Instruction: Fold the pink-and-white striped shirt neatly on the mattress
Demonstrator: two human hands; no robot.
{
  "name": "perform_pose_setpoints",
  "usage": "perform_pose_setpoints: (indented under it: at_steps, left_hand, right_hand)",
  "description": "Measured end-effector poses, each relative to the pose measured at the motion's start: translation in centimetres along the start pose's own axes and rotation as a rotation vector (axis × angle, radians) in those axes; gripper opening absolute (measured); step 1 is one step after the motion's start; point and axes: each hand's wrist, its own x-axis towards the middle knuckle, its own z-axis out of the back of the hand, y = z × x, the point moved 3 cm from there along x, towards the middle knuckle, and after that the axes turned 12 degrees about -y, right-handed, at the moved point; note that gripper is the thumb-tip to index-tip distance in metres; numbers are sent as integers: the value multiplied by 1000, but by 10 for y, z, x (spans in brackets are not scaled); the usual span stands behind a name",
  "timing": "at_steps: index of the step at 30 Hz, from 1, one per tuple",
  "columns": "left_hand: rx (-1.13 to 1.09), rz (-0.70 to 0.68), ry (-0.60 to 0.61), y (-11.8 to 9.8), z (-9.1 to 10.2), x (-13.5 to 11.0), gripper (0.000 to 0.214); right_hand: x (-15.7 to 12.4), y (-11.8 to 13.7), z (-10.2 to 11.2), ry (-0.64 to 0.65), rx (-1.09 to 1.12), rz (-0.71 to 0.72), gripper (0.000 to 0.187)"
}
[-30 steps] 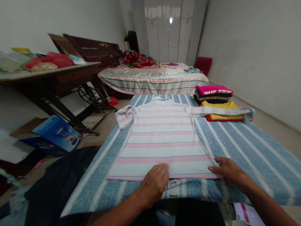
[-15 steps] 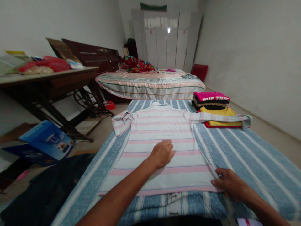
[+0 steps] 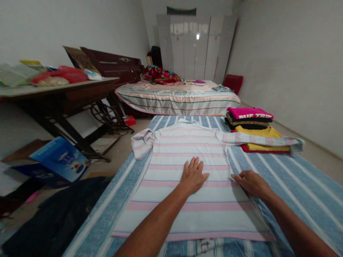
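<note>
Shirt [image 3: 211, 194]: 1, spread flat on the table [image 3: 281, 175], collar toward far edge, hem by near edge
Left hand [image 3: 193, 175]: 1, on the shirt, fingers apart
Right hand [image 3: 252, 182]: 1, at the shirt's right side; cannot tell if clamped
Clothes piles [image 3: 249, 113]: 2, near far right corner, 1 sleeve across the front pile

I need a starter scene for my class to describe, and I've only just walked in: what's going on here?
A person has a striped shirt spread out on a blue-and-white striped cover. The left hand is spread over the shirt's middle; the right hand is at its right side edge, though whether it grips the fabric is unclear. The right sleeve lies across a yellow garment, beside stacked clothes.
</note>
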Motion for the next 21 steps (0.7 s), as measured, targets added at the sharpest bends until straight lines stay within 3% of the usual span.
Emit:
perform_pose_setpoints:
  at_steps: [3,5,9,12,15,18,21]
  left_hand:
    - [-15,12,26,0,-1,-1,69]
    - [-21,2,34,-1,-1,-3,69]
    - [-49,1,49,-2,1,-6,68]
    - [-74,8,51,-2,4,-6,66]
    - [-73,15,25,-2,8,-4,61]
    - [-23,56,-26,3,12,-2,60]
    - [10,104,5,11,11,-2,67]
  right_hand:
    - [25,23,-6,-105,-156,-40,41]
    - [30,27,-13,-105,-171,-41,37]
    - [22,18,-17,-65,-138,-24,37]
    - [9,28,-10,-187,-264,-1,34]
    - [0,63,-10,-377,-334,195,27]
    - [-1,93,-28,-442,-225,479,33]
    - [7,87,-55,-479,-232,496,50]
